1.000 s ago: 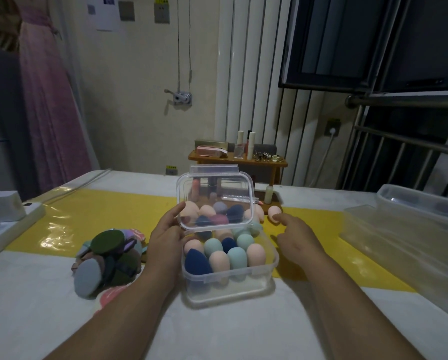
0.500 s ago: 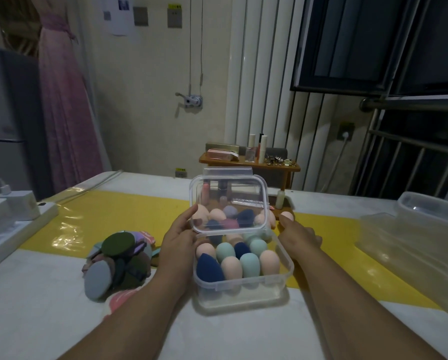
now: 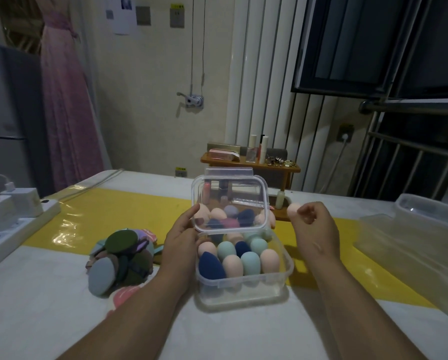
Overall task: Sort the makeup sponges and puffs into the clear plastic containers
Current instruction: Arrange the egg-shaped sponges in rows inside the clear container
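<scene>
A clear plastic container (image 3: pixel 243 289) stands in front of me, filled with several egg-shaped sponges in pink, teal and dark blue. Its hinged lid (image 3: pixel 229 183) stands upright, and my left hand (image 3: pixel 182 240) grips the lid's left edge beside the box. My right hand (image 3: pixel 315 229) is lifted right of the box and pinches a pink sponge (image 3: pixel 293 209) in its fingertips. A heap of flat puffs (image 3: pixel 120 258) in green, grey, purple and pink lies on the table left of the box.
A large clear tub (image 3: pixel 425 216) with its lid sits at the right. A power strip with chargers (image 3: pixel 12 216) lies at the left edge. Behind the box stands a small wooden shelf (image 3: pixel 251 165) with cosmetics. A yellow runner (image 3: pixel 113 216) crosses the white table.
My right hand has picked the pink sponge off the table behind the box and lifted it. My left hand has stayed on the lid. The camera has moved closer.
</scene>
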`<state>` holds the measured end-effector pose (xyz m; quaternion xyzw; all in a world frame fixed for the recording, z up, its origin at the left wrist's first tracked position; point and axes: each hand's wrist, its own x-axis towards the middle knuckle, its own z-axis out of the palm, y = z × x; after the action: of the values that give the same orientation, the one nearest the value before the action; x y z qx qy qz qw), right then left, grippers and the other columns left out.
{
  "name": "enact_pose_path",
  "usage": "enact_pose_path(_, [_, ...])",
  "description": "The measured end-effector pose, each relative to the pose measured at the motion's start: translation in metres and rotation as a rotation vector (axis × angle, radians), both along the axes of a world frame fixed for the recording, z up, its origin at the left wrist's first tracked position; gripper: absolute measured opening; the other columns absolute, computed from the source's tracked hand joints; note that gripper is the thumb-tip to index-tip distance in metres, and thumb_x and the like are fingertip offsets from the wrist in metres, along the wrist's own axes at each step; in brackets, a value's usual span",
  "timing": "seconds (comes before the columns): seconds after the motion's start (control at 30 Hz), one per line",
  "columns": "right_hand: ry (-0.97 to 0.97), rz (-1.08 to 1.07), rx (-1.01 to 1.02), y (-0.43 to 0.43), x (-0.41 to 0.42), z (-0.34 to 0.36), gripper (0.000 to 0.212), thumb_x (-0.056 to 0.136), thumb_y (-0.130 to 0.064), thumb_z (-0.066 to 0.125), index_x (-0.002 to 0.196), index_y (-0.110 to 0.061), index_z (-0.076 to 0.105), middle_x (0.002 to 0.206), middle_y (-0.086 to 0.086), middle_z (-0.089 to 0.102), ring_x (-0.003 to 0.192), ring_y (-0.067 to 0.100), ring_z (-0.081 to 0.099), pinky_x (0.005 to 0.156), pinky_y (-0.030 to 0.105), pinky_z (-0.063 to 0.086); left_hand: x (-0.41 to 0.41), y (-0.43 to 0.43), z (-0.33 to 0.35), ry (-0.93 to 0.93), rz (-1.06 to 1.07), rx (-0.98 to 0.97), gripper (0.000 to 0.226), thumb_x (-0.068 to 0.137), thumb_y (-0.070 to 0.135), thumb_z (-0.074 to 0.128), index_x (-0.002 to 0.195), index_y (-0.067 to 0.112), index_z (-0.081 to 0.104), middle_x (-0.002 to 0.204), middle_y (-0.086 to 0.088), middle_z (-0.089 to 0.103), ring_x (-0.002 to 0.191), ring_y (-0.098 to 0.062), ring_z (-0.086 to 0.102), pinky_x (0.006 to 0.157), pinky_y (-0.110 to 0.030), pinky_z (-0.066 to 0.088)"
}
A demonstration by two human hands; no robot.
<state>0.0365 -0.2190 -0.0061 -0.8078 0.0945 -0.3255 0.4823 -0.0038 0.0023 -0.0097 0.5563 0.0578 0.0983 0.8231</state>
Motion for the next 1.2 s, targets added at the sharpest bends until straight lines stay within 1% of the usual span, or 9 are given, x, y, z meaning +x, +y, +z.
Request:
enact_pose_path(0.13, [-0.03, 0.09, -0.033, 0.014, -0.024, 0.014, 0.024, 0.086, -0.027, 0.072, 0.084, -0.016, 0.051, 0.081, -0.004, 0.056, 0.074, 0.015, 0.052, 0.059, 0.03, 0.042, 0.0, 0.0, -0.001, -0.002, -0.004, 0.001, 0.051, 0.095, -0.004, 0.037, 0.118, 0.032, 0.065, 0.107, 0.008, 0.068, 0.092, -0.014, 0.068, 0.061, -0.023, 0.057])
enact_pose_path(0.27, [-0.009, 0.339, -0.045, 0.036, -0.041, 0.026, 0.034, 0.085, -0.023, 0.073, 0.11, -0.034, 0.052, 0.099, -0.015, 0.057, 0.084, 0.005, 0.059, 0.064, 0.018, 0.049, 0.001, 0.001, -0.002, -0.007, -0.008, 0.019, 0.05, 0.097, -0.003, 0.036, 0.119, 0.033, 0.064, 0.109, 0.008, 0.066, 0.096, -0.016, 0.067, 0.066, -0.026, 0.057])
enact_pose_path(0.33, [0.026, 0.491, -0.105, 0.046, -0.046, 0.028, 0.028, 0.086, -0.021, 0.071, 0.105, -0.038, 0.058, 0.1, -0.015, 0.061, 0.086, 0.006, 0.062, 0.062, 0.015, 0.05, 0.002, 0.001, -0.003, -0.011, -0.01, 0.016, 0.048, 0.097, -0.001, 0.038, 0.118, 0.034, 0.064, 0.11, 0.007, 0.067, 0.096, -0.018, 0.068, 0.067, -0.028, 0.058])
enact_pose_path(0.43, [0.109, 0.654, -0.181, 0.056, -0.05, 0.025, 0.019, 0.086, -0.028, 0.072, 0.097, -0.04, 0.062, 0.096, -0.016, 0.064, 0.086, 0.002, 0.063, 0.065, 0.018, 0.055, 0.005, 0.001, -0.007, -0.019, -0.011, 0.009, 0.049, 0.095, -0.002, 0.039, 0.118, 0.034, 0.064, 0.114, 0.0, 0.068, 0.099, -0.023, 0.069, 0.074, -0.034, 0.058])
enact_pose_path(0.5, [0.163, 0.703, -0.251, 0.06, -0.051, 0.022, 0.015, 0.084, -0.032, 0.072, 0.096, -0.036, 0.063, 0.093, -0.014, 0.067, 0.085, 0.004, 0.065, 0.073, 0.027, 0.06, 0.007, 0.002, -0.009, -0.03, -0.013, 0.005, 0.05, 0.093, -0.004, 0.04, 0.115, 0.034, 0.065, 0.116, -0.003, 0.068, 0.1, -0.026, 0.068, 0.077, -0.037, 0.057])
enact_pose_path(0.73, [0.324, 0.821, -0.319, 0.069, -0.056, 0.019, 0.024, 0.078, -0.044, 0.071, 0.091, -0.031, 0.055, 0.084, 0.001, 0.073, 0.079, 0.014, 0.069, 0.075, 0.043, 0.059, 0.012, 0.003, -0.013, -0.054, -0.004, 0.034, 0.052, 0.091, -0.007, 0.04, 0.115, 0.033, 0.065, 0.117, -0.004, 0.07, 0.1, -0.025, 0.069, 0.077, -0.036, 0.057])
enact_pose_path(0.93, [0.339, 0.894, -0.469, 0.077, -0.056, 0.019, 0.012, 0.087, -0.038, 0.065, 0.099, -0.042, 0.065, 0.089, -0.023, 0.065, 0.087, 0.005, 0.063, 0.083, 0.032, 0.057, 0.012, 0.002, -0.014, -0.059, 0.016, 0.07, 0.049, 0.095, -0.003, 0.04, 0.112, 0.036, 0.065, 0.119, -0.002, 0.069, 0.105, -0.025, 0.067, 0.09, -0.045, 0.057])
enact_pose_path(1.07, [0.408, 0.889, -0.502, 0.077, -0.055, 0.019, 0.011, 0.087, -0.039, 0.065, 0.093, -0.04, 0.056, 0.09, -0.017, 0.061, 0.086, 0.007, 0.059, 0.079, 0.031, 0.053, 0.012, 0.002, -0.015, -0.056, 0.01, 0.065, 0.049, 0.096, -0.001, 0.04, 0.118, 0.035, 0.064, 0.119, -0.002, 0.069, 0.103, -0.025, 0.068, 0.086, -0.042, 0.059])
enact_pose_path(1.2, [0.411, 0.85, -0.532, 0.079, -0.055, 0.018, 0.009, 0.085, -0.039, 0.065, 0.093, -0.04, 0.06, 0.091, -0.017, 0.061, 0.088, 0.009, 0.059, 0.083, 0.035, 0.055, 0.012, 0.002, -0.015, -0.059, 0.002, 0.056, 0.048, 0.096, -0.001, 0.041, 0.11, 0.038, 0.065, 0.115, -0.001, 0.07, 0.101, -0.025, 0.069, 0.082, -0.04, 0.059])
